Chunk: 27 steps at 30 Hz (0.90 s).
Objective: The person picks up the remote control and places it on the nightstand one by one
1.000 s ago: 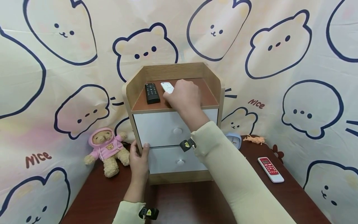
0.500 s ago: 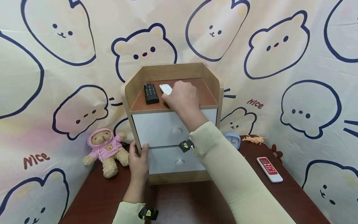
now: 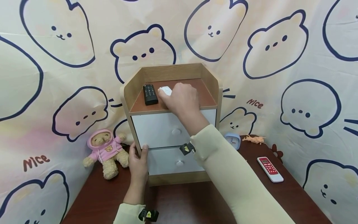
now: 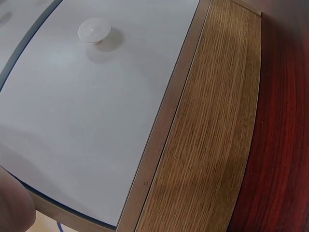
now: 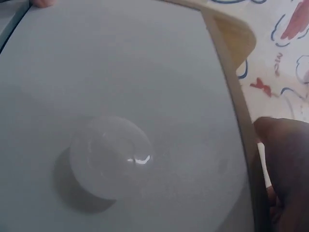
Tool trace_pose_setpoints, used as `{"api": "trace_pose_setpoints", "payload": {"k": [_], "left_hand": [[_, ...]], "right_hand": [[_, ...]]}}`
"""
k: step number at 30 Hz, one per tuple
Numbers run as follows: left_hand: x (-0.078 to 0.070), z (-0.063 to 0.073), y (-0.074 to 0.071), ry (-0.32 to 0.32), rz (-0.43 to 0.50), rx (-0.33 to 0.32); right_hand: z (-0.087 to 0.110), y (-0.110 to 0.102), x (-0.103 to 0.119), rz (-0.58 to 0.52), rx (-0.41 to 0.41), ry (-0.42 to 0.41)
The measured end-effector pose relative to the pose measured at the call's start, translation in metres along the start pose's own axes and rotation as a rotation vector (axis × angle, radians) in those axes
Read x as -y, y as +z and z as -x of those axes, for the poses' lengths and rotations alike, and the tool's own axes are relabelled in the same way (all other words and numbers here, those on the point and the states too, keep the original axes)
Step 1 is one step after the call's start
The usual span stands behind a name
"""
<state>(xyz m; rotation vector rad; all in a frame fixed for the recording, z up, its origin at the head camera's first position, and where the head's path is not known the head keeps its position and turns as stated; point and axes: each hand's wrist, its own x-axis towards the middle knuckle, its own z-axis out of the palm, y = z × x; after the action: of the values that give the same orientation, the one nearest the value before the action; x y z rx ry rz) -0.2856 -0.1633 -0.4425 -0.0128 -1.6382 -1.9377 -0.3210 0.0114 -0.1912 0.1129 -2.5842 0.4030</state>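
Head view: all eyes on the small cabinet (image 3: 155,127), pale wood frame, white drawer fronts, round white knobs (image 3: 176,132).
White remote: up on the cabinet's brown shelf (image 3: 208,96), its far end peeking out past the thumb, bright white with faint grey marks; the hand hides the rest.
Right grip (image 3: 185,100): over the shelf, pinching the white remote, thumb laid along it, other fingertips out of sight.
Black remote (image 3: 150,95): just left of the white one, slightly apart, lying flat, dark with rows of small pale keys.
Left grip (image 3: 138,165): clasping the cabinet's left edge, thumb on the front.
Counter (image 3: 179,202): reddish brown, pink-hooded teddy bear (image 3: 108,153) at left, red-and-white remote (image 3: 270,169) at right.
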Motion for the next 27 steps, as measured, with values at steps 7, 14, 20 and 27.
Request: {"api": "trace_pose_setpoints", "payload": {"k": [7, 14, 20, 27], "left_hand": [[0.0, 0.0, 0.004, 0.002, 0.012, 0.003], [0.001, -0.001, 0.006, -0.007, -0.024, 0.006], [0.003, 0.0, 0.007, -0.006, -0.008, 0.003], [0.002, 0.0, 0.002, -0.013, -0.025, -0.007]], "right_hand": [[0.048, 0.011, -0.031, -0.219, -0.368, -0.322], [0.109, 0.048, -0.095, -0.454, -0.715, -0.567], [0.157, 0.092, -0.164, -0.427, -0.714, -0.452], [0.207, 0.139, -0.237, -0.432, -0.548, -0.086]]}}
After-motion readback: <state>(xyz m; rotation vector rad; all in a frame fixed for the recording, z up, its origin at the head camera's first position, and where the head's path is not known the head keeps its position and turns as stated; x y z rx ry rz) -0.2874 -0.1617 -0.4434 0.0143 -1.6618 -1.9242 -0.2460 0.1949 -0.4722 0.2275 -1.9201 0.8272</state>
